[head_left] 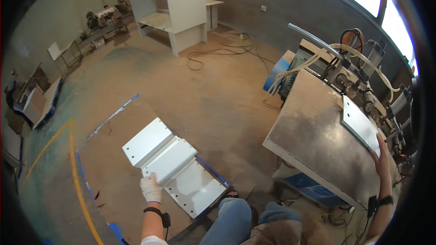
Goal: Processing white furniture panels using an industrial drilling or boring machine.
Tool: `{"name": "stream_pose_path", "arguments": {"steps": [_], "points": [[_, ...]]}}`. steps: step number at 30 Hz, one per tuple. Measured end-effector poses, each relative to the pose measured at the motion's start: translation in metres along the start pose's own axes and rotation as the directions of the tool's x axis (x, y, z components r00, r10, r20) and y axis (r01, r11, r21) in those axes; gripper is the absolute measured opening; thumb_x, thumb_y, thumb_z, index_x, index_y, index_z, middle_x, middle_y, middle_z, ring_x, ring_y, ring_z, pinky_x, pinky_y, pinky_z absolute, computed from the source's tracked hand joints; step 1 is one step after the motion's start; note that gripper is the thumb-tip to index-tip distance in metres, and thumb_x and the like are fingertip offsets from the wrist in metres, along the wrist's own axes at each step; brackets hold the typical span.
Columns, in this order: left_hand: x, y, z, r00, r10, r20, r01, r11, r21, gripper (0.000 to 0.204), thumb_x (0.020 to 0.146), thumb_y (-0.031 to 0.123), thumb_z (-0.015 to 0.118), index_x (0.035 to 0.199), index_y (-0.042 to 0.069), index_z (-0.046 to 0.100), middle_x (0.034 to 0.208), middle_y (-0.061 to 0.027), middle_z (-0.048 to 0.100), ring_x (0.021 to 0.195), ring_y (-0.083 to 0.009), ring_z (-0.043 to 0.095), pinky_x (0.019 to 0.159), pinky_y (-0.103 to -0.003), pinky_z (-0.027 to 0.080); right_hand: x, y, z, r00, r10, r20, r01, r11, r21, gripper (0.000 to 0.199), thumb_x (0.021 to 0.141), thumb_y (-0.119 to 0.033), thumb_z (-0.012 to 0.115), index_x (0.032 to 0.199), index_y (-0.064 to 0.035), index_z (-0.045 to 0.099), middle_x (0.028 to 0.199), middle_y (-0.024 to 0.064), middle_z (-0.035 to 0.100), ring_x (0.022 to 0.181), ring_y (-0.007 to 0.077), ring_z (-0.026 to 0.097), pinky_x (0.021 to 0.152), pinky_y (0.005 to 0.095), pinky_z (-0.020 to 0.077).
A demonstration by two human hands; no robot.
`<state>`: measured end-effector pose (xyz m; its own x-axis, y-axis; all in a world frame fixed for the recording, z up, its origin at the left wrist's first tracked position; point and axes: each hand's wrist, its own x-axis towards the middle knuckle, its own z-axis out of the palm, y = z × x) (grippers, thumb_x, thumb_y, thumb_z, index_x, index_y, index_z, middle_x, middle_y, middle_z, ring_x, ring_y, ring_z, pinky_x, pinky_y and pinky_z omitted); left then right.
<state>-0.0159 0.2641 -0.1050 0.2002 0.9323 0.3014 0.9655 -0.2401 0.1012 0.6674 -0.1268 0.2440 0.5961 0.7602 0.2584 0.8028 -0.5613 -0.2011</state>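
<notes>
My left hand [151, 188], in a white glove, is closed at the near left corner of a white panel [170, 158] that lies in the middle of a low spread of white panels. Another white panel [147, 140] lies beyond it and a third [195, 188] lies nearer to me, both with dark holes near their ends. On the right, my right hand [382, 154] grips the near end of a white panel [360, 124] lying on the metal machine table [313, 131]. Its thumb and fingers are on the panel's end; part of the grip is hidden.
Clamps, cylinders and hoses [368, 72] line the machine table's far right side. A white cabinet [186, 4] stands at the back, with a loose cable [218, 53] on the floor. A yellow floor line [77, 177] runs at left. My knees [231, 220] are close below.
</notes>
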Motion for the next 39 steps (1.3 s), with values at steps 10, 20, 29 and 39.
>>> {"name": "stream_pose_path", "arguments": {"steps": [10, 20, 29, 39], "points": [[0.016, 0.029, 0.035, 0.999, 0.026, 0.046, -0.016, 0.978, -0.206, 0.060, 0.070, 0.012, 0.074, 0.122, -0.002, 0.050, 0.103, -0.0214, 0.053, 0.104, -0.0406, 0.050, 0.094, -0.048, 0.041, -0.467, 0.097, -0.036, 0.633, 0.735, -0.242, -0.773, 0.613, -0.160, 0.057, 0.087, -0.014, 0.061, 0.137, 0.0051, 0.044, 0.139, 0.0246, 0.048, 0.131, 0.0364, 0.043, 0.110, 0.0419, 0.0323], [0.066, 0.356, -0.301, 0.383, 0.523, -0.761, -0.921, 0.150, -0.361, 0.048, 0.073, 0.002, 0.069, 0.120, 0.000, 0.058, 0.113, -0.0158, 0.059, 0.114, -0.0371, 0.053, 0.102, -0.049, 0.041, -0.604, -0.041, 0.155, 0.465, 0.882, -0.074, -0.837, 0.410, -0.362, 0.087, 0.081, -0.030, 0.069, 0.149, -0.0002, 0.024, 0.141, 0.0419, 0.029, 0.132, 0.0549, 0.029, 0.106, 0.0615, 0.0285], [0.090, 0.643, -0.291, 0.282, 0.940, 0.192, -0.913, 0.325, -0.247, 0.053, 0.083, 0.048, 0.060, 0.121, 0.011, 0.062, 0.119, -0.0182, 0.063, 0.114, -0.0337, 0.058, 0.097, -0.043, 0.047, -0.606, 0.012, 0.064, -0.064, 0.931, 0.358, -0.996, -0.084, 0.040, 0.080, 0.082, -0.034, 0.063, 0.146, -0.0006, 0.030, 0.141, 0.0364, 0.036, 0.130, 0.0510, 0.035, 0.104, 0.0548, 0.0343], [0.074, 0.640, -0.316, 0.280, 0.928, 0.245, -0.901, 0.342, -0.266, 0.060, 0.078, 0.058, 0.059, 0.112, 0.009, 0.066, 0.110, -0.0224, 0.065, 0.105, -0.0352, 0.063, 0.092, -0.042, 0.050, -0.302, 0.009, -0.114, 0.778, 0.172, -0.605, -0.167, 0.984, 0.066, 0.037, 0.086, 0.005, 0.055, 0.122, -0.0017, 0.057, 0.116, 0.0200, 0.065, 0.107, 0.0354, 0.063, 0.091, 0.0399, 0.0486]]}}
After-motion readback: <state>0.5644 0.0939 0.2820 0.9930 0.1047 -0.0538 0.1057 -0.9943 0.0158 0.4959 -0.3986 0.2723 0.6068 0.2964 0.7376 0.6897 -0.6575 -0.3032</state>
